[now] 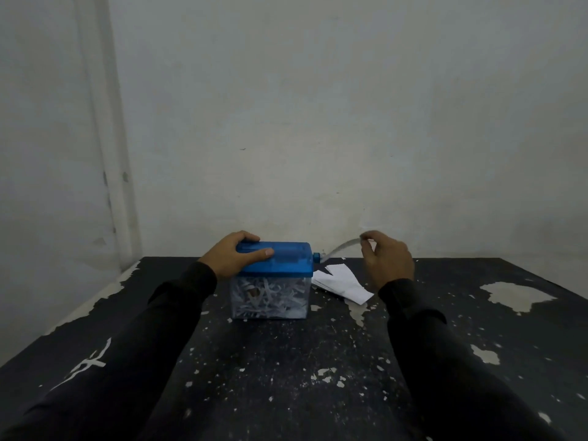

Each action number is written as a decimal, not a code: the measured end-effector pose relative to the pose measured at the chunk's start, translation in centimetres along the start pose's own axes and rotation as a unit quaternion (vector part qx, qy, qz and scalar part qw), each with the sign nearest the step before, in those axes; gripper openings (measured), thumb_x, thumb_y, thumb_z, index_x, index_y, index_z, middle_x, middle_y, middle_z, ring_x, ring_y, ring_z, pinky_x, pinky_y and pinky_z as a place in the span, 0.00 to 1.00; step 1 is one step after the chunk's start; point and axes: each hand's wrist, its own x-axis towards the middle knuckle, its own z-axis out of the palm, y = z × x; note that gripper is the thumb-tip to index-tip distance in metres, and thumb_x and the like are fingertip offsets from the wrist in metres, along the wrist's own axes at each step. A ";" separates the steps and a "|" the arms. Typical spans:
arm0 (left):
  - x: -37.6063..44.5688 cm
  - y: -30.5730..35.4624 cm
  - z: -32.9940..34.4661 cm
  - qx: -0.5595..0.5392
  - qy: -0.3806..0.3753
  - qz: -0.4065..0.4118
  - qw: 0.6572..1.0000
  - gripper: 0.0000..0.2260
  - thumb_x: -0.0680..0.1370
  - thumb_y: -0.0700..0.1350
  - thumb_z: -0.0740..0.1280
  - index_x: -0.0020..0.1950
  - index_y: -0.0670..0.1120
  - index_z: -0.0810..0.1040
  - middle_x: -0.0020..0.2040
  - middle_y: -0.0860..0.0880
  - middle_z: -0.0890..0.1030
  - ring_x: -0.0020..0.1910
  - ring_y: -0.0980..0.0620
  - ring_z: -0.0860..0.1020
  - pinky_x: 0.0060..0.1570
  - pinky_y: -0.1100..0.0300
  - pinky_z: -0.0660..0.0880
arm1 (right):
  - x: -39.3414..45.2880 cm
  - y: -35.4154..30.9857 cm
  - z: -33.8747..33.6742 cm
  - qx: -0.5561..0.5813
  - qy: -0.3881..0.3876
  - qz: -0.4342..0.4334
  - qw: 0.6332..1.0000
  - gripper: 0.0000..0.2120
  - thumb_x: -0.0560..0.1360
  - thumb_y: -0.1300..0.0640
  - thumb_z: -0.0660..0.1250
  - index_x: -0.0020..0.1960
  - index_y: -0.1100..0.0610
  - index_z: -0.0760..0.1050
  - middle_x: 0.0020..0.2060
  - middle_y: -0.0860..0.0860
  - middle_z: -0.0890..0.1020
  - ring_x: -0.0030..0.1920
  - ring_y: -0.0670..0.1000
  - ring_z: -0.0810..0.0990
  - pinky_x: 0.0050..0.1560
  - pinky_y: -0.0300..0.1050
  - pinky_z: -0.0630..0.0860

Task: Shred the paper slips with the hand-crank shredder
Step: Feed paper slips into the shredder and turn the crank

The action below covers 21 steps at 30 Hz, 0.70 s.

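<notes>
Your left hand clamped over the blue shredder lid at table centre, your right hand raised, fingertips pinching a paper slip, loose slips just right of the shredder.

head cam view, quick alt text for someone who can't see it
A left hand grips the blue lid of a shredder full of shreds while the right hand pinches its crank. Paper slips lie beside it on a black table.
</notes>
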 end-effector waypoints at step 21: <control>1.4 6.4 0.4 -0.085 -0.021 0.093 0.992 0.06 0.81 0.40 0.70 0.56 0.47 0.83 0.51 0.50 0.87 0.52 0.52 0.85 0.59 0.54 0.80 | 4.5 -13.3 2.1 0.371 -0.151 0.009 0.916 0.26 0.75 0.64 0.72 0.67 0.51 0.65 0.51 0.55 0.83 0.47 0.54 0.85 0.43 0.45 0.83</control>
